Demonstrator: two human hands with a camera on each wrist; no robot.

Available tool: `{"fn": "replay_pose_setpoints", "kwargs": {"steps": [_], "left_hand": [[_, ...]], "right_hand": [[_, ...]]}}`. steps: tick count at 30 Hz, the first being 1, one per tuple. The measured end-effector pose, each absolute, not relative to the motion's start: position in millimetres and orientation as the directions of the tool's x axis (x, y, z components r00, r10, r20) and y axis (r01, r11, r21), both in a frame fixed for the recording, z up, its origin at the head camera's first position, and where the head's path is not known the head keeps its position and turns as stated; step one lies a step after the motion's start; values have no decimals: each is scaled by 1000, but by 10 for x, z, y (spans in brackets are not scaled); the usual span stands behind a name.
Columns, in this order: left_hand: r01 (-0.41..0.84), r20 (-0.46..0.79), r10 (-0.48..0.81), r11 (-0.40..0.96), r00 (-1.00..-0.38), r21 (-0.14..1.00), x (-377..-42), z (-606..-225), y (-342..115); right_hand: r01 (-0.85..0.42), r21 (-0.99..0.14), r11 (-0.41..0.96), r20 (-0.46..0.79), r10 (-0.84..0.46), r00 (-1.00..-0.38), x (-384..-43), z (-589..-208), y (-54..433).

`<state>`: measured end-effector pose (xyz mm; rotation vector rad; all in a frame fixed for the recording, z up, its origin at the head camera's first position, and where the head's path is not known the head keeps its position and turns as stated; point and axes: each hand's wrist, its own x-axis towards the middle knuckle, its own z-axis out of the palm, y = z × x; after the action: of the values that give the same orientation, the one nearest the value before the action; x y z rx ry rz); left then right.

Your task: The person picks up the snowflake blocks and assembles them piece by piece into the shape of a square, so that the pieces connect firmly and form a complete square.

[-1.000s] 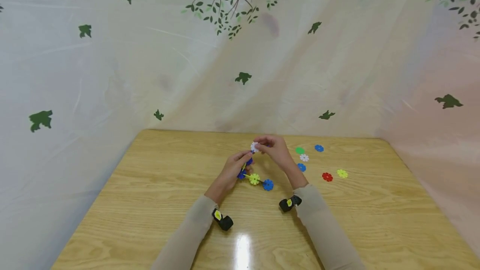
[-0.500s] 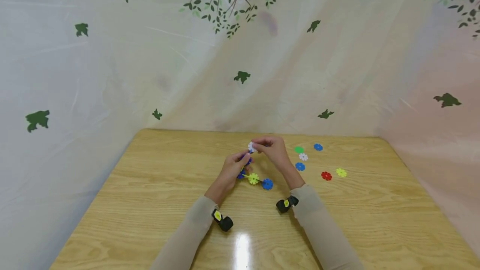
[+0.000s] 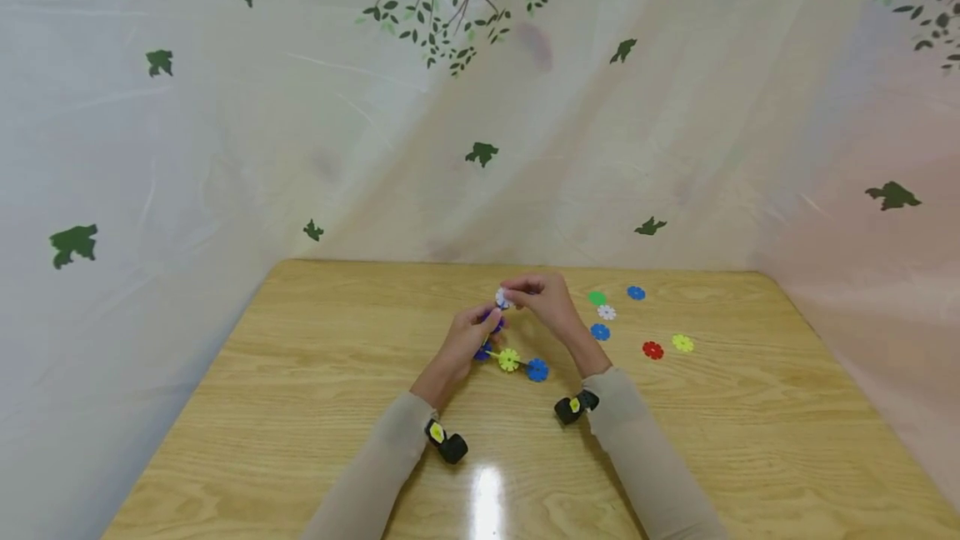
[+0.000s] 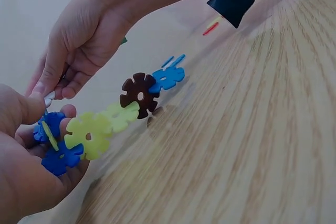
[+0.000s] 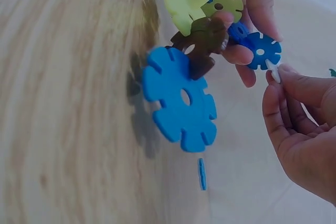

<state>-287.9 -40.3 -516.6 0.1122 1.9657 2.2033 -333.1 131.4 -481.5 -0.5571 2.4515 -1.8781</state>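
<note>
A chain of flower-shaped slotted plastic discs (image 4: 97, 124) is held over the middle of the counter (image 3: 300, 407), its pieces joined at their edges. At its upper end a white disc (image 3: 501, 298), seen nearly edge-on from the right wrist, meets the rim of a royal-blue disc (image 5: 269, 48); whether it sits fully in a slot I cannot tell. The right hand (image 3: 547, 300) pinches that white disc between thumb and fingers, while the left hand (image 3: 459, 344) grips the blue and yellow pieces just below. Over the last 1 second almost nothing changes: both hands keep nearly the same place and the white disc remains at the chain's end, so this joint is probably being worked and not finished. Lower down, a brown disc (image 4: 131, 90) links the yellow pieces to a sky-blue disc (image 5: 165, 98); its contact with the counter is unclear. To the right, 6 loose discs lie straight on the counter, in no container: a green disc (image 3: 597, 297), a loose white disc (image 3: 606, 312), 2 loose blue discs (image 3: 636, 293), a red disc (image 3: 653, 350) and a yellow disc (image 3: 682, 343). Behind hangs a pale backdrop (image 3: 375, 190) printed with birds and branches.
</note>
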Motion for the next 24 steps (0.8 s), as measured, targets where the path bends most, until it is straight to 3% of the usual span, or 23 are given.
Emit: {"fn": "replay_pose_setpoints", "kwargs": {"steps": [11, 24], "left_hand": [[-188, -122, 299, -203, -946, 961, -2877, -5157, -399], [-210, -165, 229, -189, -959, 959, -2901, -5184, -400]], "right_hand": [[-317, -896, 312, 177, -404, -897, -3333, -4789, 1353], [-335, -819, 466, 128, -421, -898, -3350, -4625, 1658]]}}
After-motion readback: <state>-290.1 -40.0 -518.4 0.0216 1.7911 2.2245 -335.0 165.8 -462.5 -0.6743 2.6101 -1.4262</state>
